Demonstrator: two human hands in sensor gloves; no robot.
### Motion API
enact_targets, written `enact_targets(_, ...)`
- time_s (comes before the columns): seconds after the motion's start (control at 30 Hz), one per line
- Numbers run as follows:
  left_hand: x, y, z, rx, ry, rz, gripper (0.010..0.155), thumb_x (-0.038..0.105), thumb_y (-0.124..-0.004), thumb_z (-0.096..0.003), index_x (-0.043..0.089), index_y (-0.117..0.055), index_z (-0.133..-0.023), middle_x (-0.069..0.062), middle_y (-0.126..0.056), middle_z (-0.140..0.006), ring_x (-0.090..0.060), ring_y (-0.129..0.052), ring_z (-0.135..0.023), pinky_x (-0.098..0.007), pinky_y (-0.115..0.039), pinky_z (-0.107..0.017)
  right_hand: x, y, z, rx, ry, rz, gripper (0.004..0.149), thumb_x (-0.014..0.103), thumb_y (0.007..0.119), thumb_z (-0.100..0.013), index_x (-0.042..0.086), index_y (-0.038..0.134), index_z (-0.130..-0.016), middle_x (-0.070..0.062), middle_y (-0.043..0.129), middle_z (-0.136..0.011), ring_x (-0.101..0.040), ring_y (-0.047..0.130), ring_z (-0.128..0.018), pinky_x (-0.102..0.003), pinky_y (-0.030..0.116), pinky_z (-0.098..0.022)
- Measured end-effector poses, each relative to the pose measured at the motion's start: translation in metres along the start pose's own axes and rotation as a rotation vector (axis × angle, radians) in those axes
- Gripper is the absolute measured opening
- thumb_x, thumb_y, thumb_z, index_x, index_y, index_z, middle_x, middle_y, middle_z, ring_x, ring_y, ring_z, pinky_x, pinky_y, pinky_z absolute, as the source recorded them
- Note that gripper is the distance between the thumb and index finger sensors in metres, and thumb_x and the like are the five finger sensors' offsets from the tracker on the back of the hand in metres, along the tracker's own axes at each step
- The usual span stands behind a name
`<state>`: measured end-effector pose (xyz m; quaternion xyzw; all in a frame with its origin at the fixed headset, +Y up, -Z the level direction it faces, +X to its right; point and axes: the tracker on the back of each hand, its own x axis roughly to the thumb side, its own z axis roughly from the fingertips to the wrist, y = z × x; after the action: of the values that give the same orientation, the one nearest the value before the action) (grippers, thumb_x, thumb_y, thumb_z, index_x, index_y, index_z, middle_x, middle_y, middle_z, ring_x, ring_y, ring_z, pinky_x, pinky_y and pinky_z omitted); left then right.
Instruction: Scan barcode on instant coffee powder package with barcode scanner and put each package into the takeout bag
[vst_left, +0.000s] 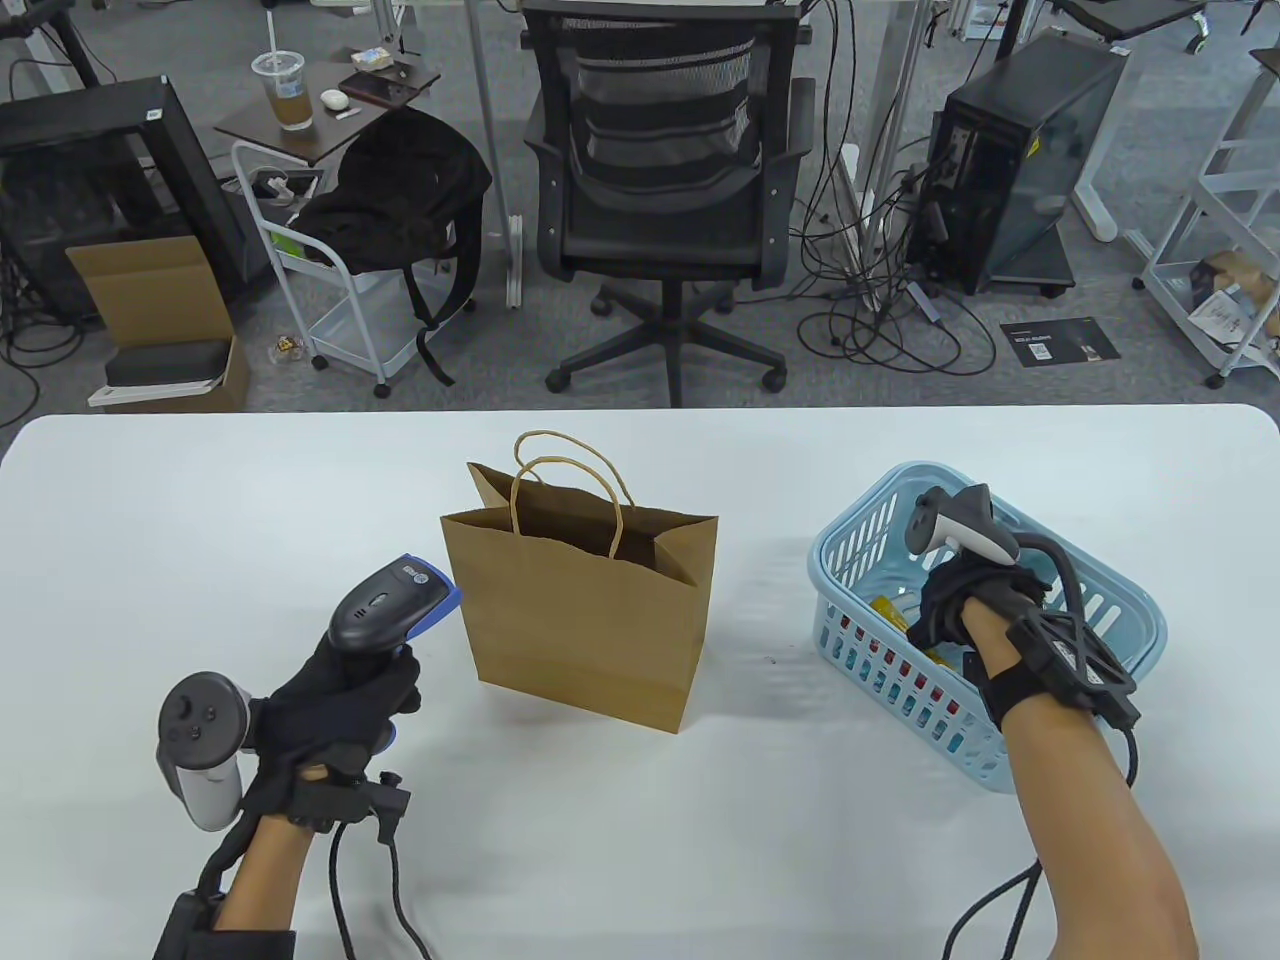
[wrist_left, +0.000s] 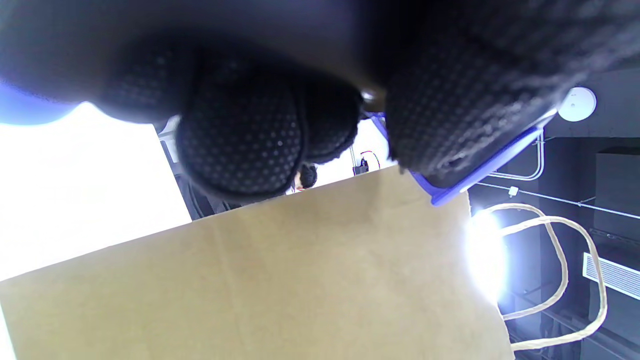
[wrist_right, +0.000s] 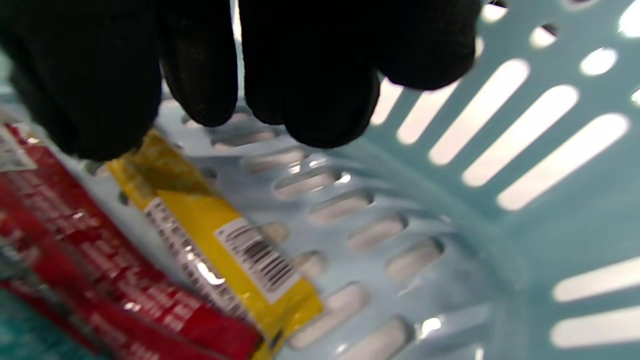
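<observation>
Matt brown paper takeout bag (vst_left: 585, 620) with twisted paper-cord handles, glossy foil-like yellow coffee packet (wrist_right: 220, 245), shiny red packets (wrist_right: 100, 295), smooth pale-blue plastic basket (vst_left: 1130, 610), dotted knit black gloves (wrist_left: 240, 145), smooth white table (vst_left: 200, 500)

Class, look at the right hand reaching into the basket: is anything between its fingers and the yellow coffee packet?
Nothing visible. The right hand hangs just above the yellow packet, which lies barcode up in the blue basket, partly over the red packets.

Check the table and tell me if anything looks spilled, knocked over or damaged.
Nothing stands out. The paper bag stands upright and open, the blue basket sits level with its packets inside, the left hand grips the scanner, and the right hand reaches into the basket.
</observation>
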<state>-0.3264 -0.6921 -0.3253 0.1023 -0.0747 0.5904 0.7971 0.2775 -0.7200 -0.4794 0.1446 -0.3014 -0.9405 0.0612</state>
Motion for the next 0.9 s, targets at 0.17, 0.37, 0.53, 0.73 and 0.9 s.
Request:
enact_targets(0.17,0.000,0.000,0.000,0.008,-0.001,0.008,0.064,0.049,-0.092,-0.0438,0.029,-0.067,-0.099,0.007,-0.094,-0.077,-0.018,-0.108,-0.051,-0.040,-0.089,-0.044,0.008,0.008,-0.005,-0.051,-0.009,0.036,0.054,0.050,0.096,-0.037,0.038,0.083,-0.088,0.001,0.086,-0.096,-0.019,0.099,-0.062,-0.036,0.084,-0.043)
enact_targets(0.37,0.000,0.000,0.000,0.006,0.007,0.007,0.064,0.049,-0.092,-0.0438,0.029,-0.067,-0.099,0.007,-0.094,-0.077,-0.018,-0.108,-0.050,-0.040,-0.089,-0.044,0.004,0.005,-0.002,-0.030,-0.045,-0.014,0.043,0.046,0.098,-0.038,0.035,0.089,-0.079,0.000,0.090,-0.094,-0.018,0.103,-0.058,-0.035,0.086,-0.041)
enact_targets(0.53,-0.001,0.001,0.000,0.012,0.015,0.024,0.066,0.048,-0.091,-0.0440,0.028,-0.064,-0.101,0.006,-0.094,-0.078,-0.019,-0.108,-0.051,-0.040,-0.088,-0.044,-0.006,-0.011,0.008,-0.054,-0.081,-0.123,0.042,0.046,0.099,-0.038,0.037,0.088,-0.077,-0.005,0.100,-0.084,-0.012,0.108,-0.031,-0.030,0.089,-0.025)
enact_targets(0.73,0.002,0.001,0.001,0.017,-0.007,0.046,0.065,0.049,-0.091,-0.0439,0.028,-0.065,-0.100,0.006,-0.094,-0.077,-0.018,-0.108,-0.051,-0.040,-0.088,-0.044,-0.018,-0.038,0.042,-0.144,-0.121,-0.257,0.042,0.043,0.101,-0.036,0.040,0.086,-0.076,0.000,0.103,-0.076,-0.013,0.106,-0.036,-0.032,0.088,-0.031)
enact_targets(0.9,0.008,0.000,0.003,0.007,-0.040,0.033,0.063,0.052,-0.090,-0.0444,0.029,-0.067,-0.099,0.007,-0.095,-0.074,-0.017,-0.108,-0.049,-0.039,-0.089,-0.043,-0.030,-0.055,0.075,-0.237,-0.150,-0.334,0.072,0.043,0.100,-0.036,0.043,0.068,-0.100,0.004,0.098,-0.077,-0.011,0.103,-0.038,-0.031,0.087,-0.034)
